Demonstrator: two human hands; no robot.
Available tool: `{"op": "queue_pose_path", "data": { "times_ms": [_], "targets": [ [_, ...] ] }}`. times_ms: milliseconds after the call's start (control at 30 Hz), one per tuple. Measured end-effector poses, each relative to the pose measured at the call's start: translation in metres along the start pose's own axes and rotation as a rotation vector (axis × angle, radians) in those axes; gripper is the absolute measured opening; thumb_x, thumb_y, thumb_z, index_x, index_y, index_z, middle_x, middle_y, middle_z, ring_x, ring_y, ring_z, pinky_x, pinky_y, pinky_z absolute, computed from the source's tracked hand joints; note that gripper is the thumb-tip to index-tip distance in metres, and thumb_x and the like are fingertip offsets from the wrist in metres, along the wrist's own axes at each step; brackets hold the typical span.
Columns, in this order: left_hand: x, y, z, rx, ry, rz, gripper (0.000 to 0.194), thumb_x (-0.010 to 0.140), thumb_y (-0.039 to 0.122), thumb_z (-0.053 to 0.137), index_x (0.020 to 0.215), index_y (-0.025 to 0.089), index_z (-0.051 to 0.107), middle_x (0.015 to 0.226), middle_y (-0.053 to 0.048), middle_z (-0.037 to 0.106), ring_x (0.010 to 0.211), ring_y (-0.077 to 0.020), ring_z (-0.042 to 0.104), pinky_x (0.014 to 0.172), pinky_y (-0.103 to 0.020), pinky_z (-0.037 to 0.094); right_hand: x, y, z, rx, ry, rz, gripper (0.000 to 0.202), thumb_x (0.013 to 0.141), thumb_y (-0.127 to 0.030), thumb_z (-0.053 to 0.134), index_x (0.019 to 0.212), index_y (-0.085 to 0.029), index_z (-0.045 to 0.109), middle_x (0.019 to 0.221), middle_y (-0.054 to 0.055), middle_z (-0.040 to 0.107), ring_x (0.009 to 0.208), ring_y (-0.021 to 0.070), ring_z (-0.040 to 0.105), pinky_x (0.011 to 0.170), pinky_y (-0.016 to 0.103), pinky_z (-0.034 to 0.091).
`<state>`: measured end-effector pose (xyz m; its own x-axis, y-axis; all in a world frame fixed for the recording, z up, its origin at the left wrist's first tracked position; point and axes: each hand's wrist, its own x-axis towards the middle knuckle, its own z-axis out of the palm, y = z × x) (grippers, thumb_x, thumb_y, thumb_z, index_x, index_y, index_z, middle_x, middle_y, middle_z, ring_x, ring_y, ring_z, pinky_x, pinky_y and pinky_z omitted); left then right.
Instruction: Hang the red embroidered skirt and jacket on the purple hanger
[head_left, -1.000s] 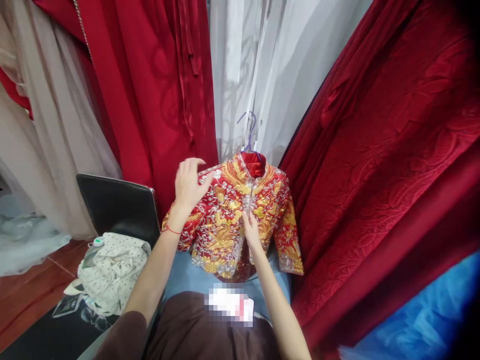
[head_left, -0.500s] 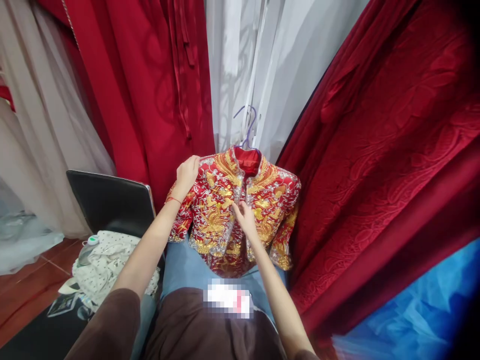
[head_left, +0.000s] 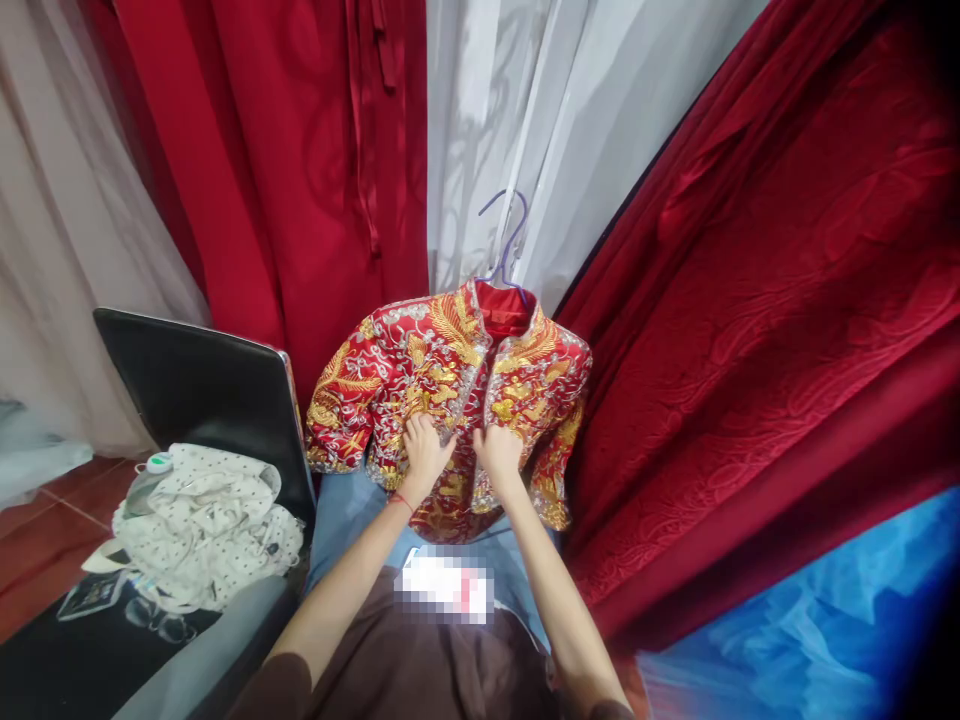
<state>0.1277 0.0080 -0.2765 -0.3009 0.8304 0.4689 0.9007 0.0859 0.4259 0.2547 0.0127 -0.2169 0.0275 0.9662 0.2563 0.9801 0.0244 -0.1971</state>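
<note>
A red jacket point(head_left: 409, 350) with gold and silver embroidery rests upright against my knees, its front edges parted. A purple hanger point(head_left: 513, 240) rises out of its stand-up collar. My left hand point(head_left: 427, 452) lies on the left front panel, fingers on the embroidery and thumb apart, near the front edge. Close beside it, my right hand point(head_left: 499, 458) is closed on the edge of the right front panel, its fingertips partly hidden. A red string circles my left wrist.
To the left, a black chair back point(head_left: 202, 400) stands behind a crumpled white dotted cloth point(head_left: 210, 530). Sunglasses point(head_left: 157, 618) and a flat packet point(head_left: 91, 596) lie in front of it. Red dresses point(head_left: 750, 300), white fabric point(head_left: 600, 110) and blue tulle point(head_left: 810, 610) hang around.
My left hand has moved from the jacket's left shoulder down to the left front panel. My right hand has shifted slightly lower along the right front edge. The view has moved a little.
</note>
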Motion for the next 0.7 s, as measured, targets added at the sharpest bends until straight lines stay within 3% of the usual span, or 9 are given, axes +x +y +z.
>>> {"op": "queue_pose_path", "data": {
  "times_ms": [100, 200, 367, 467, 600, 700],
  "targets": [
    [0.024, 0.001, -0.007, 0.071, -0.060, 0.011, 0.038, 0.092, 0.038, 0.051, 0.114, 0.008, 0.055, 0.122, -0.025, 0.055, 0.116, -0.0365, 0.053, 0.090, -0.045, 0.047, -0.002, -0.016, -0.003, 0.084, 0.028, -0.084, 0.043, 0.100, -0.036, 0.038, 0.094, -0.012, 0.073, 0.091, 0.018, 0.074, 0.086, 0.0247, 0.071, 0.073, 0.030, 0.045],
    [0.033, -0.007, -0.013, 0.051, -0.162, 0.065, 0.033, 0.096, 0.028, 0.042, 0.117, 0.010, 0.058, 0.125, -0.024, 0.059, 0.120, -0.0346, 0.054, 0.095, -0.044, 0.046, 0.000, -0.030, 0.005, 0.130, -0.012, -0.140, 0.041, 0.101, -0.033, 0.035, 0.099, -0.014, 0.072, 0.095, 0.015, 0.075, 0.087, 0.0217, 0.070, 0.073, 0.027, 0.044],
    [0.025, -0.024, -0.014, -0.060, -0.409, 0.133, 0.031, 0.096, 0.024, 0.042, 0.116, 0.014, 0.064, 0.098, -0.017, 0.073, 0.093, -0.0258, 0.070, 0.084, -0.034, 0.050, -0.001, -0.046, 0.020, 0.139, -0.074, -0.217, 0.037, 0.100, -0.032, 0.039, 0.100, -0.014, 0.071, 0.093, 0.014, 0.075, 0.083, 0.0206, 0.071, 0.070, 0.025, 0.042],
    [0.018, -0.030, -0.014, -0.092, -0.449, 0.174, 0.027, 0.094, 0.022, 0.045, 0.109, 0.015, 0.067, 0.097, -0.015, 0.074, 0.092, -0.0246, 0.071, 0.080, -0.030, 0.050, -0.001, -0.051, 0.024, 0.187, -0.027, -0.295, 0.038, 0.102, -0.033, 0.034, 0.105, -0.016, 0.068, 0.095, 0.011, 0.075, 0.085, 0.0189, 0.070, 0.071, 0.024, 0.041],
    [0.013, -0.035, -0.013, -0.105, -0.450, 0.195, 0.034, 0.097, 0.028, 0.041, 0.124, 0.017, 0.058, 0.102, -0.015, 0.073, 0.093, -0.0257, 0.071, 0.080, -0.031, 0.050, 0.010, -0.047, 0.030, 0.163, -0.066, -0.210, 0.037, 0.102, -0.030, 0.032, 0.109, -0.015, 0.064, 0.100, 0.012, 0.074, 0.087, 0.0181, 0.070, 0.072, 0.023, 0.040],
    [0.010, -0.038, -0.005, -0.137, -0.405, 0.198, 0.032, 0.096, 0.030, 0.042, 0.123, 0.017, 0.054, 0.102, -0.014, 0.073, 0.093, -0.0255, 0.071, 0.080, -0.032, 0.050, 0.014, -0.037, 0.034, 0.166, -0.098, -0.229, 0.034, 0.102, -0.029, 0.032, 0.113, -0.015, 0.061, 0.102, 0.011, 0.073, 0.089, 0.0172, 0.069, 0.074, 0.023, 0.040]
  ]
}}
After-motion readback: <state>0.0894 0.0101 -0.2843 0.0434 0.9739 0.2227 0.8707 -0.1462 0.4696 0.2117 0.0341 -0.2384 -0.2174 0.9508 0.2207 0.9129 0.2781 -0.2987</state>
